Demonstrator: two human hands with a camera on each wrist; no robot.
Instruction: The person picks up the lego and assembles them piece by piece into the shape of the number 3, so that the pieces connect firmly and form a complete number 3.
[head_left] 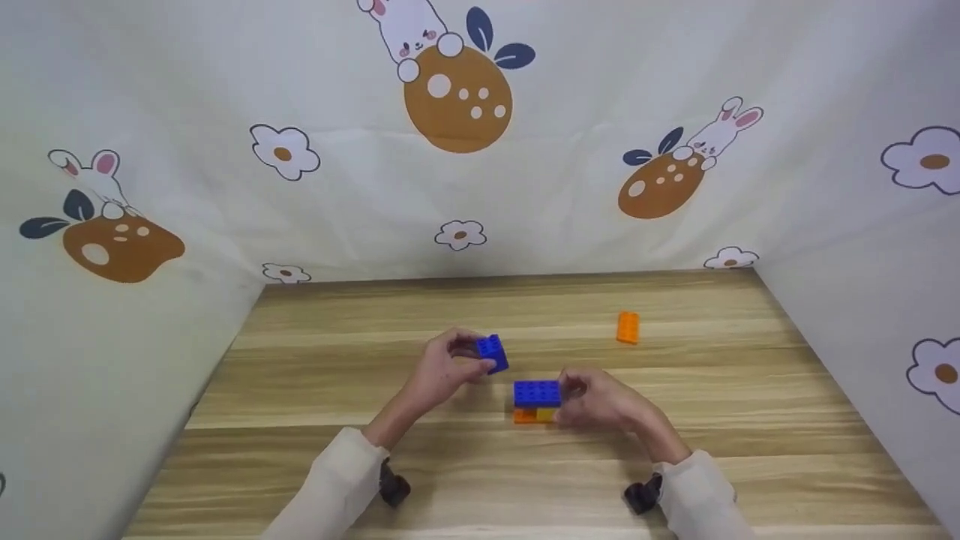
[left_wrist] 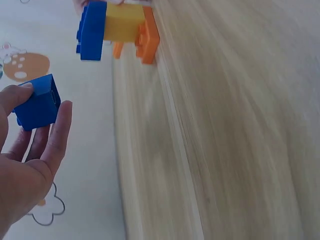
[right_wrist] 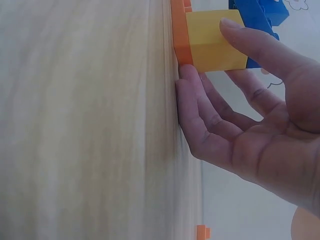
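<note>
My left hand (head_left: 442,367) pinches a small blue building block (head_left: 492,354) between thumb and fingers, raised over the table with its studs up. To its lower right stands a stack: an orange plate (left_wrist: 149,37) at the bottom, a yellow block (left_wrist: 122,22) on it at the right end, and a long blue brick (head_left: 537,394) across the top. My right hand (head_left: 600,399) grips the stack from its right side. In the right wrist view the thumb presses the yellow block (right_wrist: 215,42), and other fingers reach behind it. A gap shows under the blue brick's left part.
A loose orange brick (head_left: 628,328) lies on the wooden table (head_left: 337,315), behind the right hand. Pale fabric walls (head_left: 360,202) with rabbit and flower prints rise at the back and both sides. A black wrist camera (head_left: 394,486) sits at each sleeve.
</note>
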